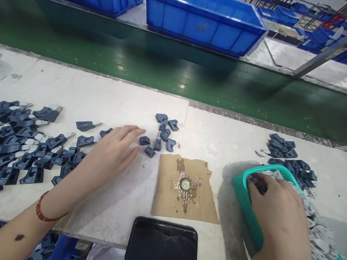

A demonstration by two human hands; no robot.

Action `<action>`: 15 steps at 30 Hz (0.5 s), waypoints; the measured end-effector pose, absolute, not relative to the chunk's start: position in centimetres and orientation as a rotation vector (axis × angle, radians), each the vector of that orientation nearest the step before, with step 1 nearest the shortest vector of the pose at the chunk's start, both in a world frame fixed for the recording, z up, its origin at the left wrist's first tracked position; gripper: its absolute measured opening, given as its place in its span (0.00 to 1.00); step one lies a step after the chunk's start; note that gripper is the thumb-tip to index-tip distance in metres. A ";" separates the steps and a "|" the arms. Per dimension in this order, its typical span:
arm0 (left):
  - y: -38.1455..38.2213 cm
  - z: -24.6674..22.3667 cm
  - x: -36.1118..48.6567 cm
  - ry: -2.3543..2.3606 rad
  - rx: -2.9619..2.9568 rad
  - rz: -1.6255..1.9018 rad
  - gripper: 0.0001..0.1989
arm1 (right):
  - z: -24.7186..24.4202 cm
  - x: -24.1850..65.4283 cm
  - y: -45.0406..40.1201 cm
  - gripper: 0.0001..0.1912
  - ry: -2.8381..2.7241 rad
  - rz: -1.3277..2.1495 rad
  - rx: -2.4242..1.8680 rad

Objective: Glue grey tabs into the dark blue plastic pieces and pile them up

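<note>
Parts [165, 135] lie near the open, empty left hand [118, 146]; right hand [281, 209] in green basket [245, 201], grip unclear

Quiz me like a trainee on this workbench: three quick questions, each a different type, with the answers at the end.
1. Multiple choice: what sits on the cardboard?
A) a phone
B) a small round object
C) a pair of scissors

2. True or false: the right hand is reaching into the teal basket.

3. Fill in the blank: the blue bins stand beyond the ____ strip.

Key: 1. B; 2. True; 3. green
</note>
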State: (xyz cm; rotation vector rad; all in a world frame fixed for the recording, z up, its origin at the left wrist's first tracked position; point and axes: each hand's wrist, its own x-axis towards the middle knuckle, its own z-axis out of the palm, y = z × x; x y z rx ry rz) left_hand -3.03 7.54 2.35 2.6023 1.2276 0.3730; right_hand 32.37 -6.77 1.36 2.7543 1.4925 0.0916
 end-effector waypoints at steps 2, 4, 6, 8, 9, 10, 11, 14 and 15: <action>7.5 1.8 -2.0 1.179 2.585 0.322 0.21 | 1.4 32.5 -6.8 0.20 1.487 0.061 2.767; 7.7 1.2 -1.6 1.138 2.563 0.293 0.20 | 1.4 32.6 -6.7 0.19 1.446 0.046 2.829; 7.8 0.7 -1.6 1.132 2.512 0.298 0.18 | 1.4 32.6 -6.6 0.18 1.414 0.019 2.910; 7.9 0.5 -1.8 1.161 2.438 0.332 0.17 | 1.6 32.4 -6.5 0.16 1.383 -0.033 2.994; 7.9 0.6 -1.9 1.188 2.393 0.351 0.17 | 1.8 32.3 -6.5 0.15 1.366 -0.076 3.037; 7.9 0.7 -2.1 1.217 2.349 0.372 0.16 | 2.0 32.2 -6.5 0.14 1.343 -0.122 3.086; 7.9 0.8 -2.1 1.245 2.305 0.396 0.15 | 2.2 32.1 -6.5 0.14 1.312 -0.171 3.138; 7.6 1.2 -2.2 1.270 2.169 0.537 0.12 | 2.7 31.8 -6.5 0.14 1.248 -0.316 3.272; 7.4 1.4 -2.1 1.243 2.123 0.609 0.11 | 2.8 31.8 -6.5 0.13 1.253 -0.335 3.302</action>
